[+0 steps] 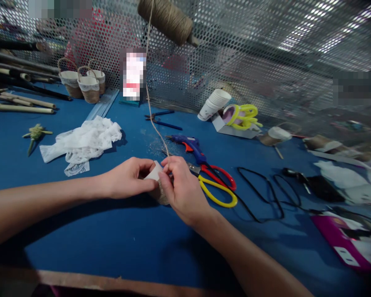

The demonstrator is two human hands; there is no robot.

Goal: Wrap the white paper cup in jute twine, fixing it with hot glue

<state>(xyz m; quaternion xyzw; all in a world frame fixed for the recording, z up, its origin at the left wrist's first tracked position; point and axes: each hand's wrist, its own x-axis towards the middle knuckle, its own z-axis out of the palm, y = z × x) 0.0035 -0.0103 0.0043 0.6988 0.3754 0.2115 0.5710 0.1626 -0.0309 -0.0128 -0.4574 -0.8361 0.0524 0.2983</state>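
Note:
My left hand (131,178) is closed around a small paper cup (155,173), thumb along its near side. Brown twine covers the cup's lower part, while a white portion shows above it. On the cup's right side, my right hand (182,187) pinches the jute twine (157,131). That strand runs up from my fingers to a large spool (168,20) hanging on the mesh. Just beyond my right hand lie scissors (218,194) with red and yellow handles and a blue glue gun (190,146). My fingers partly hide the cup.
White lace (83,140) lies left of my hands. Three small twine baskets (89,90) stand behind it. Blue-handled pliers (163,119), stacked paper cups (213,105) and a box with yellow pipe-like pieces (235,130) sit farther back. A black cord (266,189) loops to the right.

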